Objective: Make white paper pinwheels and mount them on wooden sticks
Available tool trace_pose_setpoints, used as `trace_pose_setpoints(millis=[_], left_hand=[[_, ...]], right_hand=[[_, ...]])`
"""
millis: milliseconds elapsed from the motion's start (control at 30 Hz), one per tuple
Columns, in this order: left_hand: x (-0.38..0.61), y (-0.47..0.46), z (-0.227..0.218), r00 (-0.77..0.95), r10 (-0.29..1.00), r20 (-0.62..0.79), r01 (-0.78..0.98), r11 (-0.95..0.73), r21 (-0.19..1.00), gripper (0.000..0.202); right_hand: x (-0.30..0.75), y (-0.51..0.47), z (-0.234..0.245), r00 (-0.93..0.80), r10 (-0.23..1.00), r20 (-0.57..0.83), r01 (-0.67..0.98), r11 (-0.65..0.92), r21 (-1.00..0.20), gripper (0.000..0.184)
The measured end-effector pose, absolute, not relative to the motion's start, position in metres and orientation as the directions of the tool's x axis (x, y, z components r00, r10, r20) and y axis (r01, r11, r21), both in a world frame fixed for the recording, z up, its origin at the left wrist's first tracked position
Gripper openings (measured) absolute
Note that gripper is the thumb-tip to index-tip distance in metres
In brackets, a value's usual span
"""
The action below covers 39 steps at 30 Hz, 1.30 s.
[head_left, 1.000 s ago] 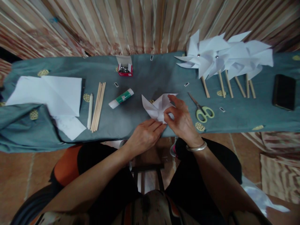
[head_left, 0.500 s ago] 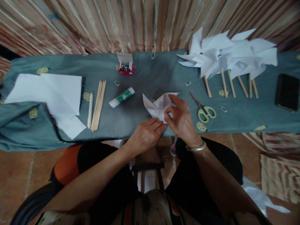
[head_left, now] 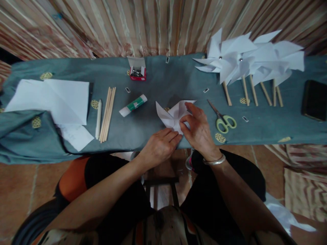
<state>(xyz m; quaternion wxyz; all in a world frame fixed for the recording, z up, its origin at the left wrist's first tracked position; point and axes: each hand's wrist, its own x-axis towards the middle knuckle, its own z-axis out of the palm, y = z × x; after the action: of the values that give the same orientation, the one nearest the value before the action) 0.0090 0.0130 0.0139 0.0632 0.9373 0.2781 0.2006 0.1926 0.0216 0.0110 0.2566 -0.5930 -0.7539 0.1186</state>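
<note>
A folded white paper pinwheel head [head_left: 171,115] lies near the front edge of the table covered in teal cloth [head_left: 158,85]. My right hand [head_left: 198,129] pinches the paper's folded tips at its centre, thumb and fingers pressed together. My left hand [head_left: 158,146] rests at the paper's lower corner, fingers together and pressing its edge. A silver bangle [head_left: 214,160] sits on my right wrist.
Green-handled scissors [head_left: 222,119] lie just right of my hands. A glue stick [head_left: 133,105] and wooden sticks [head_left: 107,113] lie to the left, beside white sheets [head_left: 53,102]. A red box of pins [head_left: 137,72] stands behind. Finished pinwheels [head_left: 245,61] and a black phone [head_left: 314,100] lie at right.
Both hands stay on the paper; my right fingers have shifted slightly at its centre. The view has drifted a little.
</note>
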Motion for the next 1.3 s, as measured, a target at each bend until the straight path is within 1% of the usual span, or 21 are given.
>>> trace_pose_setpoints(millis=[133,433,633,867,1033,1233,1300], left_hand=[[0.009,0.013,0.014,0.762,0.549,0.344,0.495,-0.836,0.237,0.021],[0.010,0.013,0.015,0.761,0.544,0.354,0.493,-0.839,0.229,0.021],[0.009,0.012,0.015,0.760,0.540,0.362,0.489,-0.842,0.229,0.021],[0.010,0.013,0.015,0.759,0.547,0.352,0.497,-0.837,0.229,0.020],[0.010,0.012,0.016,0.771,0.555,0.313,0.504,-0.831,0.234,0.020],[0.009,0.012,0.015,0.771,0.552,0.318,0.492,-0.833,0.254,0.019],[0.009,0.012,0.015,0.772,0.558,0.305,0.495,-0.828,0.262,0.020]], right_hand=[[0.193,0.022,0.011,-0.176,0.957,0.232,0.837,0.270,-0.477,0.019],[0.194,0.022,0.012,-0.199,0.949,0.244,0.824,0.297,-0.483,0.017],[0.194,0.021,0.012,-0.202,0.947,0.249,0.811,0.304,-0.500,0.024],[0.193,0.020,0.012,-0.215,0.943,0.253,0.829,0.313,-0.463,0.025],[0.193,0.018,0.011,-0.245,0.939,0.242,0.838,0.331,-0.434,0.027],[0.190,0.010,0.011,-0.259,0.944,0.205,0.821,0.327,-0.467,0.039],[0.188,0.007,0.011,-0.276,0.941,0.195,0.820,0.336,-0.463,0.039]])
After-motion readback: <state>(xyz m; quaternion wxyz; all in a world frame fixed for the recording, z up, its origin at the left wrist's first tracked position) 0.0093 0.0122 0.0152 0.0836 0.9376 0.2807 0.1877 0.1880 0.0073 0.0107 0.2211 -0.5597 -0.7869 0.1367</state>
